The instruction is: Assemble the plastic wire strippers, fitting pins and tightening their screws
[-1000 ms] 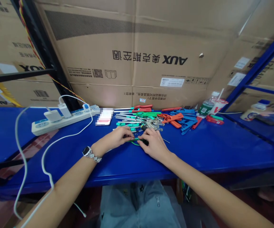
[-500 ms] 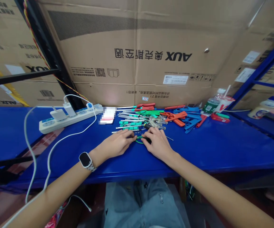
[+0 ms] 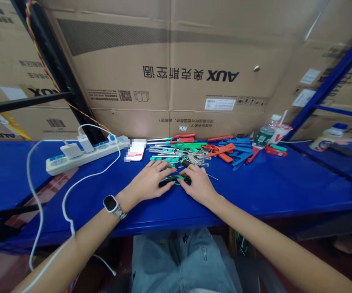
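On the blue table (image 3: 255, 195) lies a green lighter casing (image 3: 179, 179), partly hidden between my two hands. My right hand (image 3: 198, 182) bends its thumb and fingers around the right part of this casing. To its left is my left hand (image 3: 153, 179), thumb and fingers apart around the casing's left end, where a thin metal part shows. A dark-handled tool (image 3: 185, 163) lies just beyond my right fingers. Behind the hands are a heap of metal lighter tubes (image 3: 163, 151), teal pieces and small metal parts (image 3: 197, 157).
Orange casings (image 3: 223, 151) and blue casings (image 3: 242, 154) lie right of the heap. A power strip (image 3: 68, 160) with chargers and a phone (image 3: 136, 150) are at left. A bottle (image 3: 263, 136) and a cup (image 3: 281, 132) stand at right. Cardboard (image 3: 176, 49) backs the table.
My left thumb and fingers have spread apart from their pinch near the green casing, and a thin metal part shows there. My right hand stays at the casing. The view has shifted slightly.
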### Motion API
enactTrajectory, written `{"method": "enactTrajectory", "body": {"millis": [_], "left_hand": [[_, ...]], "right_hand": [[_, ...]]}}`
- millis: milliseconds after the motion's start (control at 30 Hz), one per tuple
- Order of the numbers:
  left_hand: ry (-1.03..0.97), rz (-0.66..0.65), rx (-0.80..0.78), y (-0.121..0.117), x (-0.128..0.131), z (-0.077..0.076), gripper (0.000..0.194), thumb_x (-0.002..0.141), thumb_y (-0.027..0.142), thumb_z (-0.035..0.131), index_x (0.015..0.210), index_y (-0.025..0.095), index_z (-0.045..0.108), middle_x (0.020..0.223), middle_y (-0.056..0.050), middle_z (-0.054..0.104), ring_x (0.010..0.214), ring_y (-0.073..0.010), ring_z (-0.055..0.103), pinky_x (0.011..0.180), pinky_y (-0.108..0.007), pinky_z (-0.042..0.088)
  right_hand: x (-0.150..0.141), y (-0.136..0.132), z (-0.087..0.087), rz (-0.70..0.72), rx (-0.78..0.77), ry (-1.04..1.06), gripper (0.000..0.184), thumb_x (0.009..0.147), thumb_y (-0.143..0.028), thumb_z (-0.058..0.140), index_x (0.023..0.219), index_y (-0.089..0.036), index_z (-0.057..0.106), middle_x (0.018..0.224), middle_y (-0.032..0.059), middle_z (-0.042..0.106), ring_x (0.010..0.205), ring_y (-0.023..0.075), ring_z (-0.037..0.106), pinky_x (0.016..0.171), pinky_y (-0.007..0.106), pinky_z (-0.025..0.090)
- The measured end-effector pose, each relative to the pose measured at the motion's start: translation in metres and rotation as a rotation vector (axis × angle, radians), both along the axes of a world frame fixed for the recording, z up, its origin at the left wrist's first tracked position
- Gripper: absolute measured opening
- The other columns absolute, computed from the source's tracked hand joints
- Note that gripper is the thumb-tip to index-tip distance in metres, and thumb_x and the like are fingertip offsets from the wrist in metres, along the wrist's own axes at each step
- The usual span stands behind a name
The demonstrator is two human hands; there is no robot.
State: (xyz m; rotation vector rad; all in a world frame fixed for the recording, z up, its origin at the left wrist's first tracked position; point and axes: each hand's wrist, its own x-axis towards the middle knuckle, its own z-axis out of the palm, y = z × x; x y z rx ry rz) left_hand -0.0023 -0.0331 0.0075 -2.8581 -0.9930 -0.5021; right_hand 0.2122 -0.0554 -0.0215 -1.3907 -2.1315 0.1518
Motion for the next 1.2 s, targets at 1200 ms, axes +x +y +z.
{"method": "enactTrajectory", "body": {"millis": [1200], "left_hand": [[0.011, 0.086, 0.053, -0.002, 0.017, -0.021, 0.035, 0.103, 0.038, 0.056, 0.13, 0.019, 0.068, 0.108, -0.012, 0.067, 0.105, -0.029, 0.062, 0.094, -0.045, 0.052]], "right_hand": [[0.033, -0.037, 0.009, 0.117, 0.049, -0.414, 0.049, 0.104, -0.035, 0.048, 0.142, -0.005, 0.06, 0.15, 0.0187, 0.054, 0.142, 0.0313, 0.051, 0.117, 0.048, 0.042]]}}
